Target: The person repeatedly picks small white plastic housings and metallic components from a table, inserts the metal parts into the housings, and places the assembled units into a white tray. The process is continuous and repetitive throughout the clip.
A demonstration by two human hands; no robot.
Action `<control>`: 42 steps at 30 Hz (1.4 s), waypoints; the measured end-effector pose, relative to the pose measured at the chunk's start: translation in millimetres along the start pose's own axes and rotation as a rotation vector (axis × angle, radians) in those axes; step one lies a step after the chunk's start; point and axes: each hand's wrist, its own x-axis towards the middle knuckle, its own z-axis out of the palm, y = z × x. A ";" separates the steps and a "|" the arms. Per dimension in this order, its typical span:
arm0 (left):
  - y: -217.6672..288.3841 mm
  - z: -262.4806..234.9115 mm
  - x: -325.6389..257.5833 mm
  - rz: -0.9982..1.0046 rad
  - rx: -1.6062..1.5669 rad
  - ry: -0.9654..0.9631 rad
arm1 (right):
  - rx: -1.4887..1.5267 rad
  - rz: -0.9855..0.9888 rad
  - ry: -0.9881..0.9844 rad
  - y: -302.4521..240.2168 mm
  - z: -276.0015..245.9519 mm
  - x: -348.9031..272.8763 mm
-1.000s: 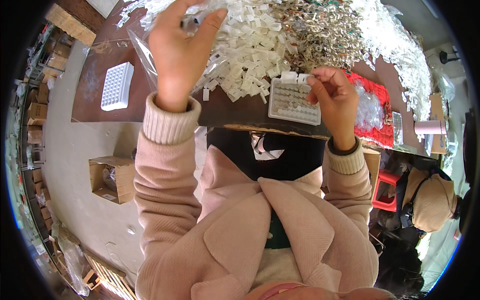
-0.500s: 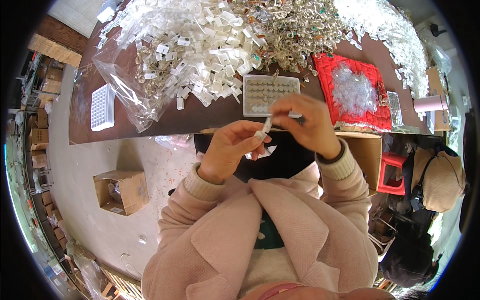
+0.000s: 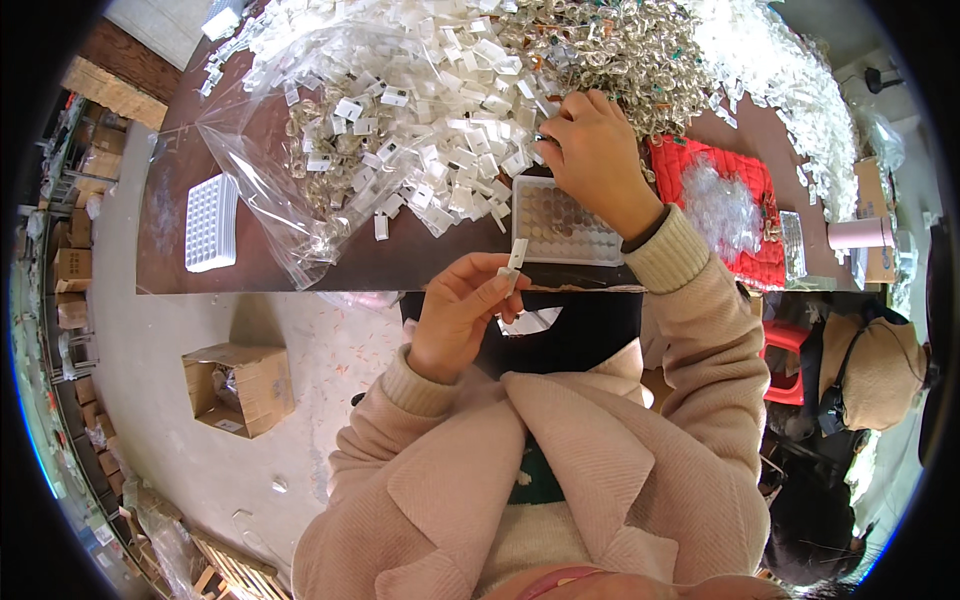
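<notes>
L hand (image 3: 455,312): thumb + fingers pinched together on small white plastic pc (image 3: 517,254); lower end hidden in grip, so can't tell if 1 part or 2. Pc's long axis runs approx. away from body, tipped slightly R; free end points at near L corner of shallow tray (image 3: 517,215). In view pc overlaps that corner; contact vs. gap above can't be told. R hand (image 3: 602,155): fingers bent, tips down at seam betw. heap of white pcs (image 3: 450,185) and heap of clear/metallic parts (image 3: 625,50); can't tell if tips grip anything. Key relation: held pc lies bodyward + a bit L of R fingertips, tray's L part betw. them; L hand nearer pc (has it), R hand nearer both heaps. Tray: long axis L–R, rows of round spots, far R corner hidden by R hand. Further out: red cloth (image 3: 665,158) w/ clear plastic bits (image 3: 718,205) to R; clear bag (image 3: 240,160), then stacked white trays (image 3: 211,225) far L, all on brown table (image 3: 400,265).
</notes>
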 end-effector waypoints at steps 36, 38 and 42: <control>-8.3 43.7 -5.7 0.256 0.038 -0.190 | 0.450 -0.136 0.325 -74.3 -86.6 -99.5; -9.8 46.0 -8.4 0.328 0.098 -0.136 | 0.493 -0.080 0.242 -77.1 -89.5 -103.3; -13.3 49.8 -13.6 0.400 0.173 -0.060 | 0.546 -0.030 0.193 -79.0 -90.2 -106.9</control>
